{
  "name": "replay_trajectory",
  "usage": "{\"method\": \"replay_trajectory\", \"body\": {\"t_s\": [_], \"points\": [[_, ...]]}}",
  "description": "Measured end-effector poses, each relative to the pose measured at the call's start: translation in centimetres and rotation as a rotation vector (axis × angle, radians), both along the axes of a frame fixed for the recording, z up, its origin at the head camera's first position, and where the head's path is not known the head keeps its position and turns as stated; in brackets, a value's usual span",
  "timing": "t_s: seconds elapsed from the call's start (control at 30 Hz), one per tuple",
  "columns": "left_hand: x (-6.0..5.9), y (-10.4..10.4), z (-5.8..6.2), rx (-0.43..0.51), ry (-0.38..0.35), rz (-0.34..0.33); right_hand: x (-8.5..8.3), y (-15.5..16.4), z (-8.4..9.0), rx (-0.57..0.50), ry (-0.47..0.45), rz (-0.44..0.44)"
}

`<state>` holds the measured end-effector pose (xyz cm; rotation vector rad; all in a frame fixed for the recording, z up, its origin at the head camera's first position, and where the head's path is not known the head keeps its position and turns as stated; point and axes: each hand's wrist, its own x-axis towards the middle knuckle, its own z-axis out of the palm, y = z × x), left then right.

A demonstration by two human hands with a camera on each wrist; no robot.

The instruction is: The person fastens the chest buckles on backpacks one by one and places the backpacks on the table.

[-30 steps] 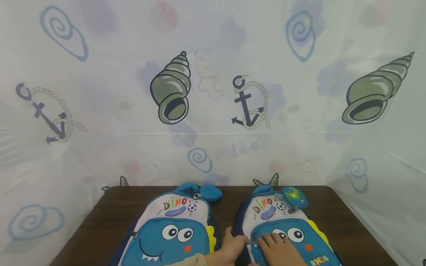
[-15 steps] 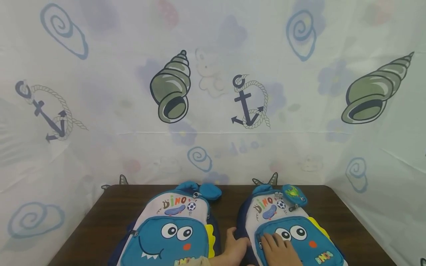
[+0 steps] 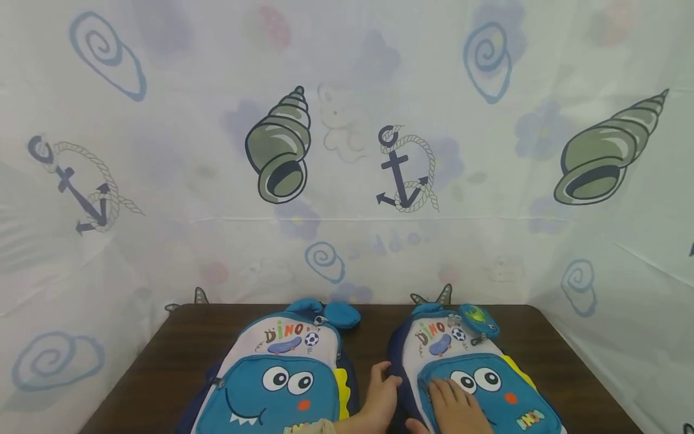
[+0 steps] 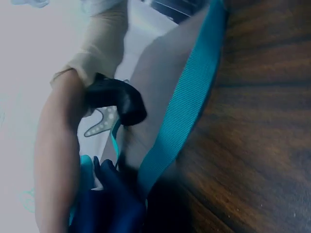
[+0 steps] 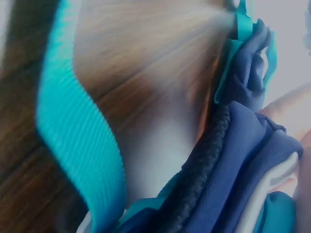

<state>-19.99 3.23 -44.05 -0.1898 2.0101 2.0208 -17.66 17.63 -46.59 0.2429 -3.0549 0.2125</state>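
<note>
Viewing the head camera, I see two dinosaur backpacks lying side by side on a dark wooden table [image 3: 162, 349]. The right backpack [image 3: 466, 355] lies face up toward the table's right half, with its top end pointing away from me. My right hand [image 3: 455, 407] rests flat on its blue front pocket [image 3: 504, 398], fingers straight and slightly spread, just beside the printed eyes. My left hand [image 3: 379, 398] sits in the gap between the two bags, fingers against the navy side edge of the right backpack; I cannot tell whether they curl round the fabric or only press on it. The left backpack [image 3: 276, 374] lies just beside that hand and is not touched.

A small green pouch [image 3: 479, 319] hangs at the top of the right backpack, and a blue pouch [image 3: 343, 313] at the top of the left one.

In the left wrist view, a teal strap [image 4: 187, 102] runs across the wood. The right wrist view shows a second teal strap [image 5: 80, 141] and folded navy fabric at close range, blurred.

A white curtain [image 3: 347, 150] printed with shells and anchors hangs behind the table.
</note>
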Motion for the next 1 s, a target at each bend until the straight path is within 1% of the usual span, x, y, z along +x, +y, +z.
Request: {"method": "replay_trajectory", "body": {"t_s": [0.03, 0.1, 0.17, 0.27, 0.33, 0.37, 0.43, 0.5, 0.6, 0.67, 0.77, 0.8, 0.87, 0.93, 1.0], "points": [[0.0, 0.0, 0.1, -0.023, 0.029, -0.011, 0.0, 0.0, 0.2, -0.026, -0.014, -0.009], [0.0, 0.0, 0.2, -0.031, 0.065, -0.042, 0.0, 0.0, 0.7, -0.069, -0.045, -0.018], [0.2, -0.1, 0.4, -0.024, 0.053, -0.074, 0.1, 0.0, 1.1, -0.122, -0.091, -0.043], [0.6, -0.2, 0.6, 0.017, 0.035, -0.116, 0.4, 0.2, 1.9, -0.182, -0.173, -0.104], [0.9, -0.3, 0.7, 0.03, 0.053, -0.134, 0.7, 0.2, 2.5, -0.227, -0.216, -0.141], [1.1, -0.4, 0.8, 0.039, 0.077, -0.141, 0.7, 0.2, 2.9, -0.246, -0.233, -0.156], [1.3, -0.6, 1.0, 0.025, 0.136, -0.158, 0.8, 0.0, 3.6, -0.294, -0.264, -0.168], [1.5, -0.7, 1.3, -0.01, 0.201, -0.185, 0.7, 0.0, 4.5, -0.341, -0.289, -0.175], [1.6, -0.9, 2.0, -0.086, 0.33, -0.245, 0.7, 0.0, 5.8, -0.388, -0.326, -0.194], [1.6, -1.0, 2.4, -0.12, 0.403, -0.279, 0.7, 0.1, 6.6, -0.411, -0.335, -0.2], [1.6, -1.0, 3.3, -0.201, 0.499, -0.297, 0.8, 0.1, 7.5, -0.467, -0.355, -0.197], [1.5, -1.1, 3.6, -0.234, 0.528, -0.295, 0.8, 0.1, 7.8, -0.502, -0.36, -0.189], [1.4, -1.1, 4.2, -0.309, 0.589, -0.287, 0.8, 0.0, 8.2, -0.606, -0.383, -0.169], [1.2, -1.2, 4.9, -0.381, 0.662, -0.265, 0.9, 0.0, 8.7, -0.732, -0.404, -0.132], [1.1, -1.2, 5.6, -0.415, 0.723, -0.25, 1.0, 0.0, 9.3, -0.867, -0.441, -0.11]]}}
